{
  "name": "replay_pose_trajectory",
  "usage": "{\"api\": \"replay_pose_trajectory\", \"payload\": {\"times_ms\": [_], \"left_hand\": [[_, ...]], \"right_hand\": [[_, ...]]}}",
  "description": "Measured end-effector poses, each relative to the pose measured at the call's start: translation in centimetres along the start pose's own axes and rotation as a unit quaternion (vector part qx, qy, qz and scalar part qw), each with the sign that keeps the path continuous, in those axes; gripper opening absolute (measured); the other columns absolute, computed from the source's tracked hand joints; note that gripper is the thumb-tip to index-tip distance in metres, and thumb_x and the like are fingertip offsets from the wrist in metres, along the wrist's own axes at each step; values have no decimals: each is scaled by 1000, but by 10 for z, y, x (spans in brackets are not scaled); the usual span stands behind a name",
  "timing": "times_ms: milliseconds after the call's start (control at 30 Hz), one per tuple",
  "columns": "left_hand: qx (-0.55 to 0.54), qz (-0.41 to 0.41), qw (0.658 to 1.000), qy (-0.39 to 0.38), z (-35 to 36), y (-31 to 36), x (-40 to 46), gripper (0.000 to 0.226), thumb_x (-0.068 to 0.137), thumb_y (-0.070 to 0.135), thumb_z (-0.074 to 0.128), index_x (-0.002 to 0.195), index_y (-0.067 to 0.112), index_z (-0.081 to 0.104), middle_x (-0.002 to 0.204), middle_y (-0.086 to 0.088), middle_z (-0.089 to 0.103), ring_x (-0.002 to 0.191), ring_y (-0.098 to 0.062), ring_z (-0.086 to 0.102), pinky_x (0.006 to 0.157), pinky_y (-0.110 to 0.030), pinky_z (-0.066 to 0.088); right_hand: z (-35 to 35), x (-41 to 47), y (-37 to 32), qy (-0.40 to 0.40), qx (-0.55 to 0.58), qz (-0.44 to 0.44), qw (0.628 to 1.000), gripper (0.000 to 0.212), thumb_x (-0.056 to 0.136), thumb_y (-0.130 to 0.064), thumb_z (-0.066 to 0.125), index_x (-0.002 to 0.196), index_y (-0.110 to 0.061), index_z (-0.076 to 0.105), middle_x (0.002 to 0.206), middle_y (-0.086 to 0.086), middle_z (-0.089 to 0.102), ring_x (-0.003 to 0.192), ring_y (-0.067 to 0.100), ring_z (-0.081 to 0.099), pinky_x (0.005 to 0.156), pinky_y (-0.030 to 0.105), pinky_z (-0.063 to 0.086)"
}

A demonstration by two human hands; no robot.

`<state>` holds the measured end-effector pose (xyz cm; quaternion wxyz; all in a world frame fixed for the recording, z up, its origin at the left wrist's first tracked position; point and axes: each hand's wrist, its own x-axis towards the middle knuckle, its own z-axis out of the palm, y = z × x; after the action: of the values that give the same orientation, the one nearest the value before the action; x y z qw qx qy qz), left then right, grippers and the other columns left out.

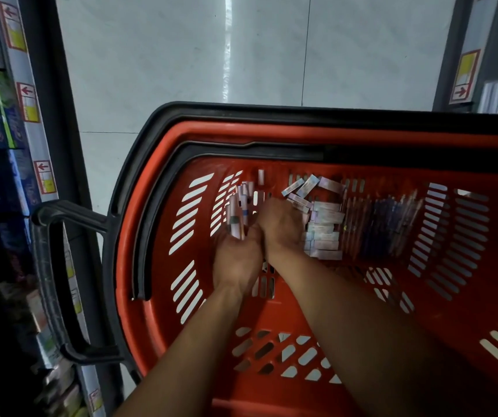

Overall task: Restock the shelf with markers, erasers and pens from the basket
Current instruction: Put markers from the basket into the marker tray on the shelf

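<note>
Early stage imo: left hand (pixel 237 260) grips a bunch of markers (pixel 237 213) inside basket (pixel 271 320). Right hand (pixel 280 225) reaching into the pile, can't tell its grip. Erasers (pixel 321 224) + pens (pixel 386 224) untouched in basket; nothing shelved yet afaict.

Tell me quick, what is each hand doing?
Left hand: grips a bunch of markers.
Right hand: down in the basket, fingers hidden; cannot tell.

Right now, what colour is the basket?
Red-orange, with black rim and handles; the basket shows only in the head view.
</note>
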<state>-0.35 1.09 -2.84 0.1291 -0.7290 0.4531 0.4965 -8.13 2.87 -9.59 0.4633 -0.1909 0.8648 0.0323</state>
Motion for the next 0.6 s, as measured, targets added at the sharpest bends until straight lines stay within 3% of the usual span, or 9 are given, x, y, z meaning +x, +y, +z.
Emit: {"api": "replay_pose_trajectory", "payload": {"times_ms": [133,233,300,367,433,500,600], "left_hand": [[-2,-2,1000,-10,-5,0,-2,28,96,52,66,111,29,67,90,0,77,61,-12,62,57,-27,45],[-7,12,1000,-9,-6,3,-4,38,91,60,68,109,27,69,94,-2,77,71,-19,69,61,-28,51],[-24,23,999,-5,-5,6,-7,41,86,64,74,106,29,68,93,4,78,77,-12,74,69,-32,61],[-16,36,999,-14,-5,8,-9,44,80,65,79,104,29,71,89,7,78,79,-9,76,74,-35,64],[0,49,998,-36,-5,9,-10,35,82,59,81,97,28,74,82,7,78,75,-9,76,69,-34,63],[24,55,997,-43,-6,10,-9,27,88,49,77,89,22,74,73,4,76,62,-6,73,55,-26,59],[58,57,996,-41,-6,11,-9,27,94,36,67,79,14,70,57,1,67,40,-2,57,37,-17,40]], "right_hand": [[2,-7,8,9,21,-5,1000,22,102,-10,53,101,-6,75,100,15,74,95,33,72,69,32,44],[2,-21,24,43,87,-60,993,17,99,-15,58,97,-17,74,84,1,68,78,22,67,60,24,42],[-4,-33,36,10,194,-87,977,12,95,-20,62,95,-28,71,76,-14,60,66,9,58,51,20,37],[-9,-43,49,-63,258,-96,959,10,86,-20,70,83,-28,65,71,-13,65,63,4,61,48,23,45],[-14,-51,62,-137,304,-113,936,13,81,-18,78,82,-27,68,71,-6,71,62,7,67,53,31,54],[-21,-56,73,-196,353,-151,902,13,83,-16,79,87,-27,73,73,-1,74,62,10,68,58,33,55],[-29,-55,81,-215,388,-159,882,10,87,-22,72,82,-31,75,73,-2,74,65,12,69,65,35,56]]}}
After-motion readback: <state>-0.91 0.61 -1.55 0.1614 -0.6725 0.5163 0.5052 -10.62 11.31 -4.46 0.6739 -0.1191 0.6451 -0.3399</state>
